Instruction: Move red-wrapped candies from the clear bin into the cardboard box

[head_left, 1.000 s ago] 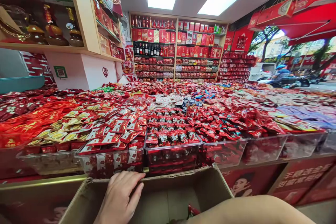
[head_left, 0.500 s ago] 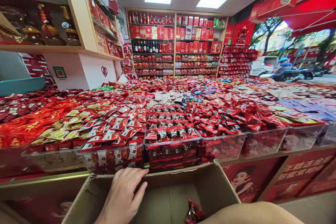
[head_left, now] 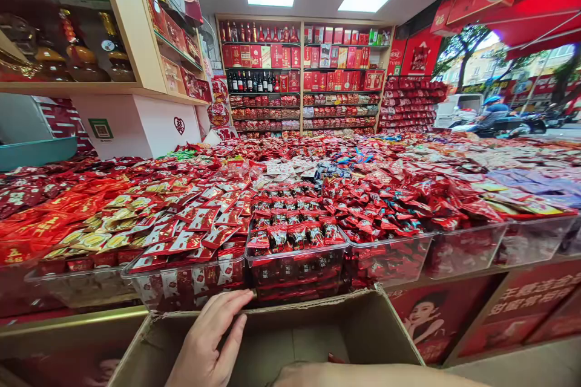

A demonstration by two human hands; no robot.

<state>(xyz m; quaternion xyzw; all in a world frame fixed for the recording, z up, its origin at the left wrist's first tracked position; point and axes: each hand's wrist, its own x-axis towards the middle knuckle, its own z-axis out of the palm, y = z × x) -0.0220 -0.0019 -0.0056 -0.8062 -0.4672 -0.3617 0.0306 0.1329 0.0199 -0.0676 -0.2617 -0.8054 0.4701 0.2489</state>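
My left hand rests, as before, on the far rim of the cardboard box, fingers loosely extended, thumb apart. The red packets inside, plainer half a second ago, show just a sliver above my right forearm, now reaching farther left; its fingers are hidden, so I can't tell what they hold.

Head view: worn by you, facing forward and down
Carton: close below you, at six o'clock
Shelves: far ahead of you, at twelve o'clock
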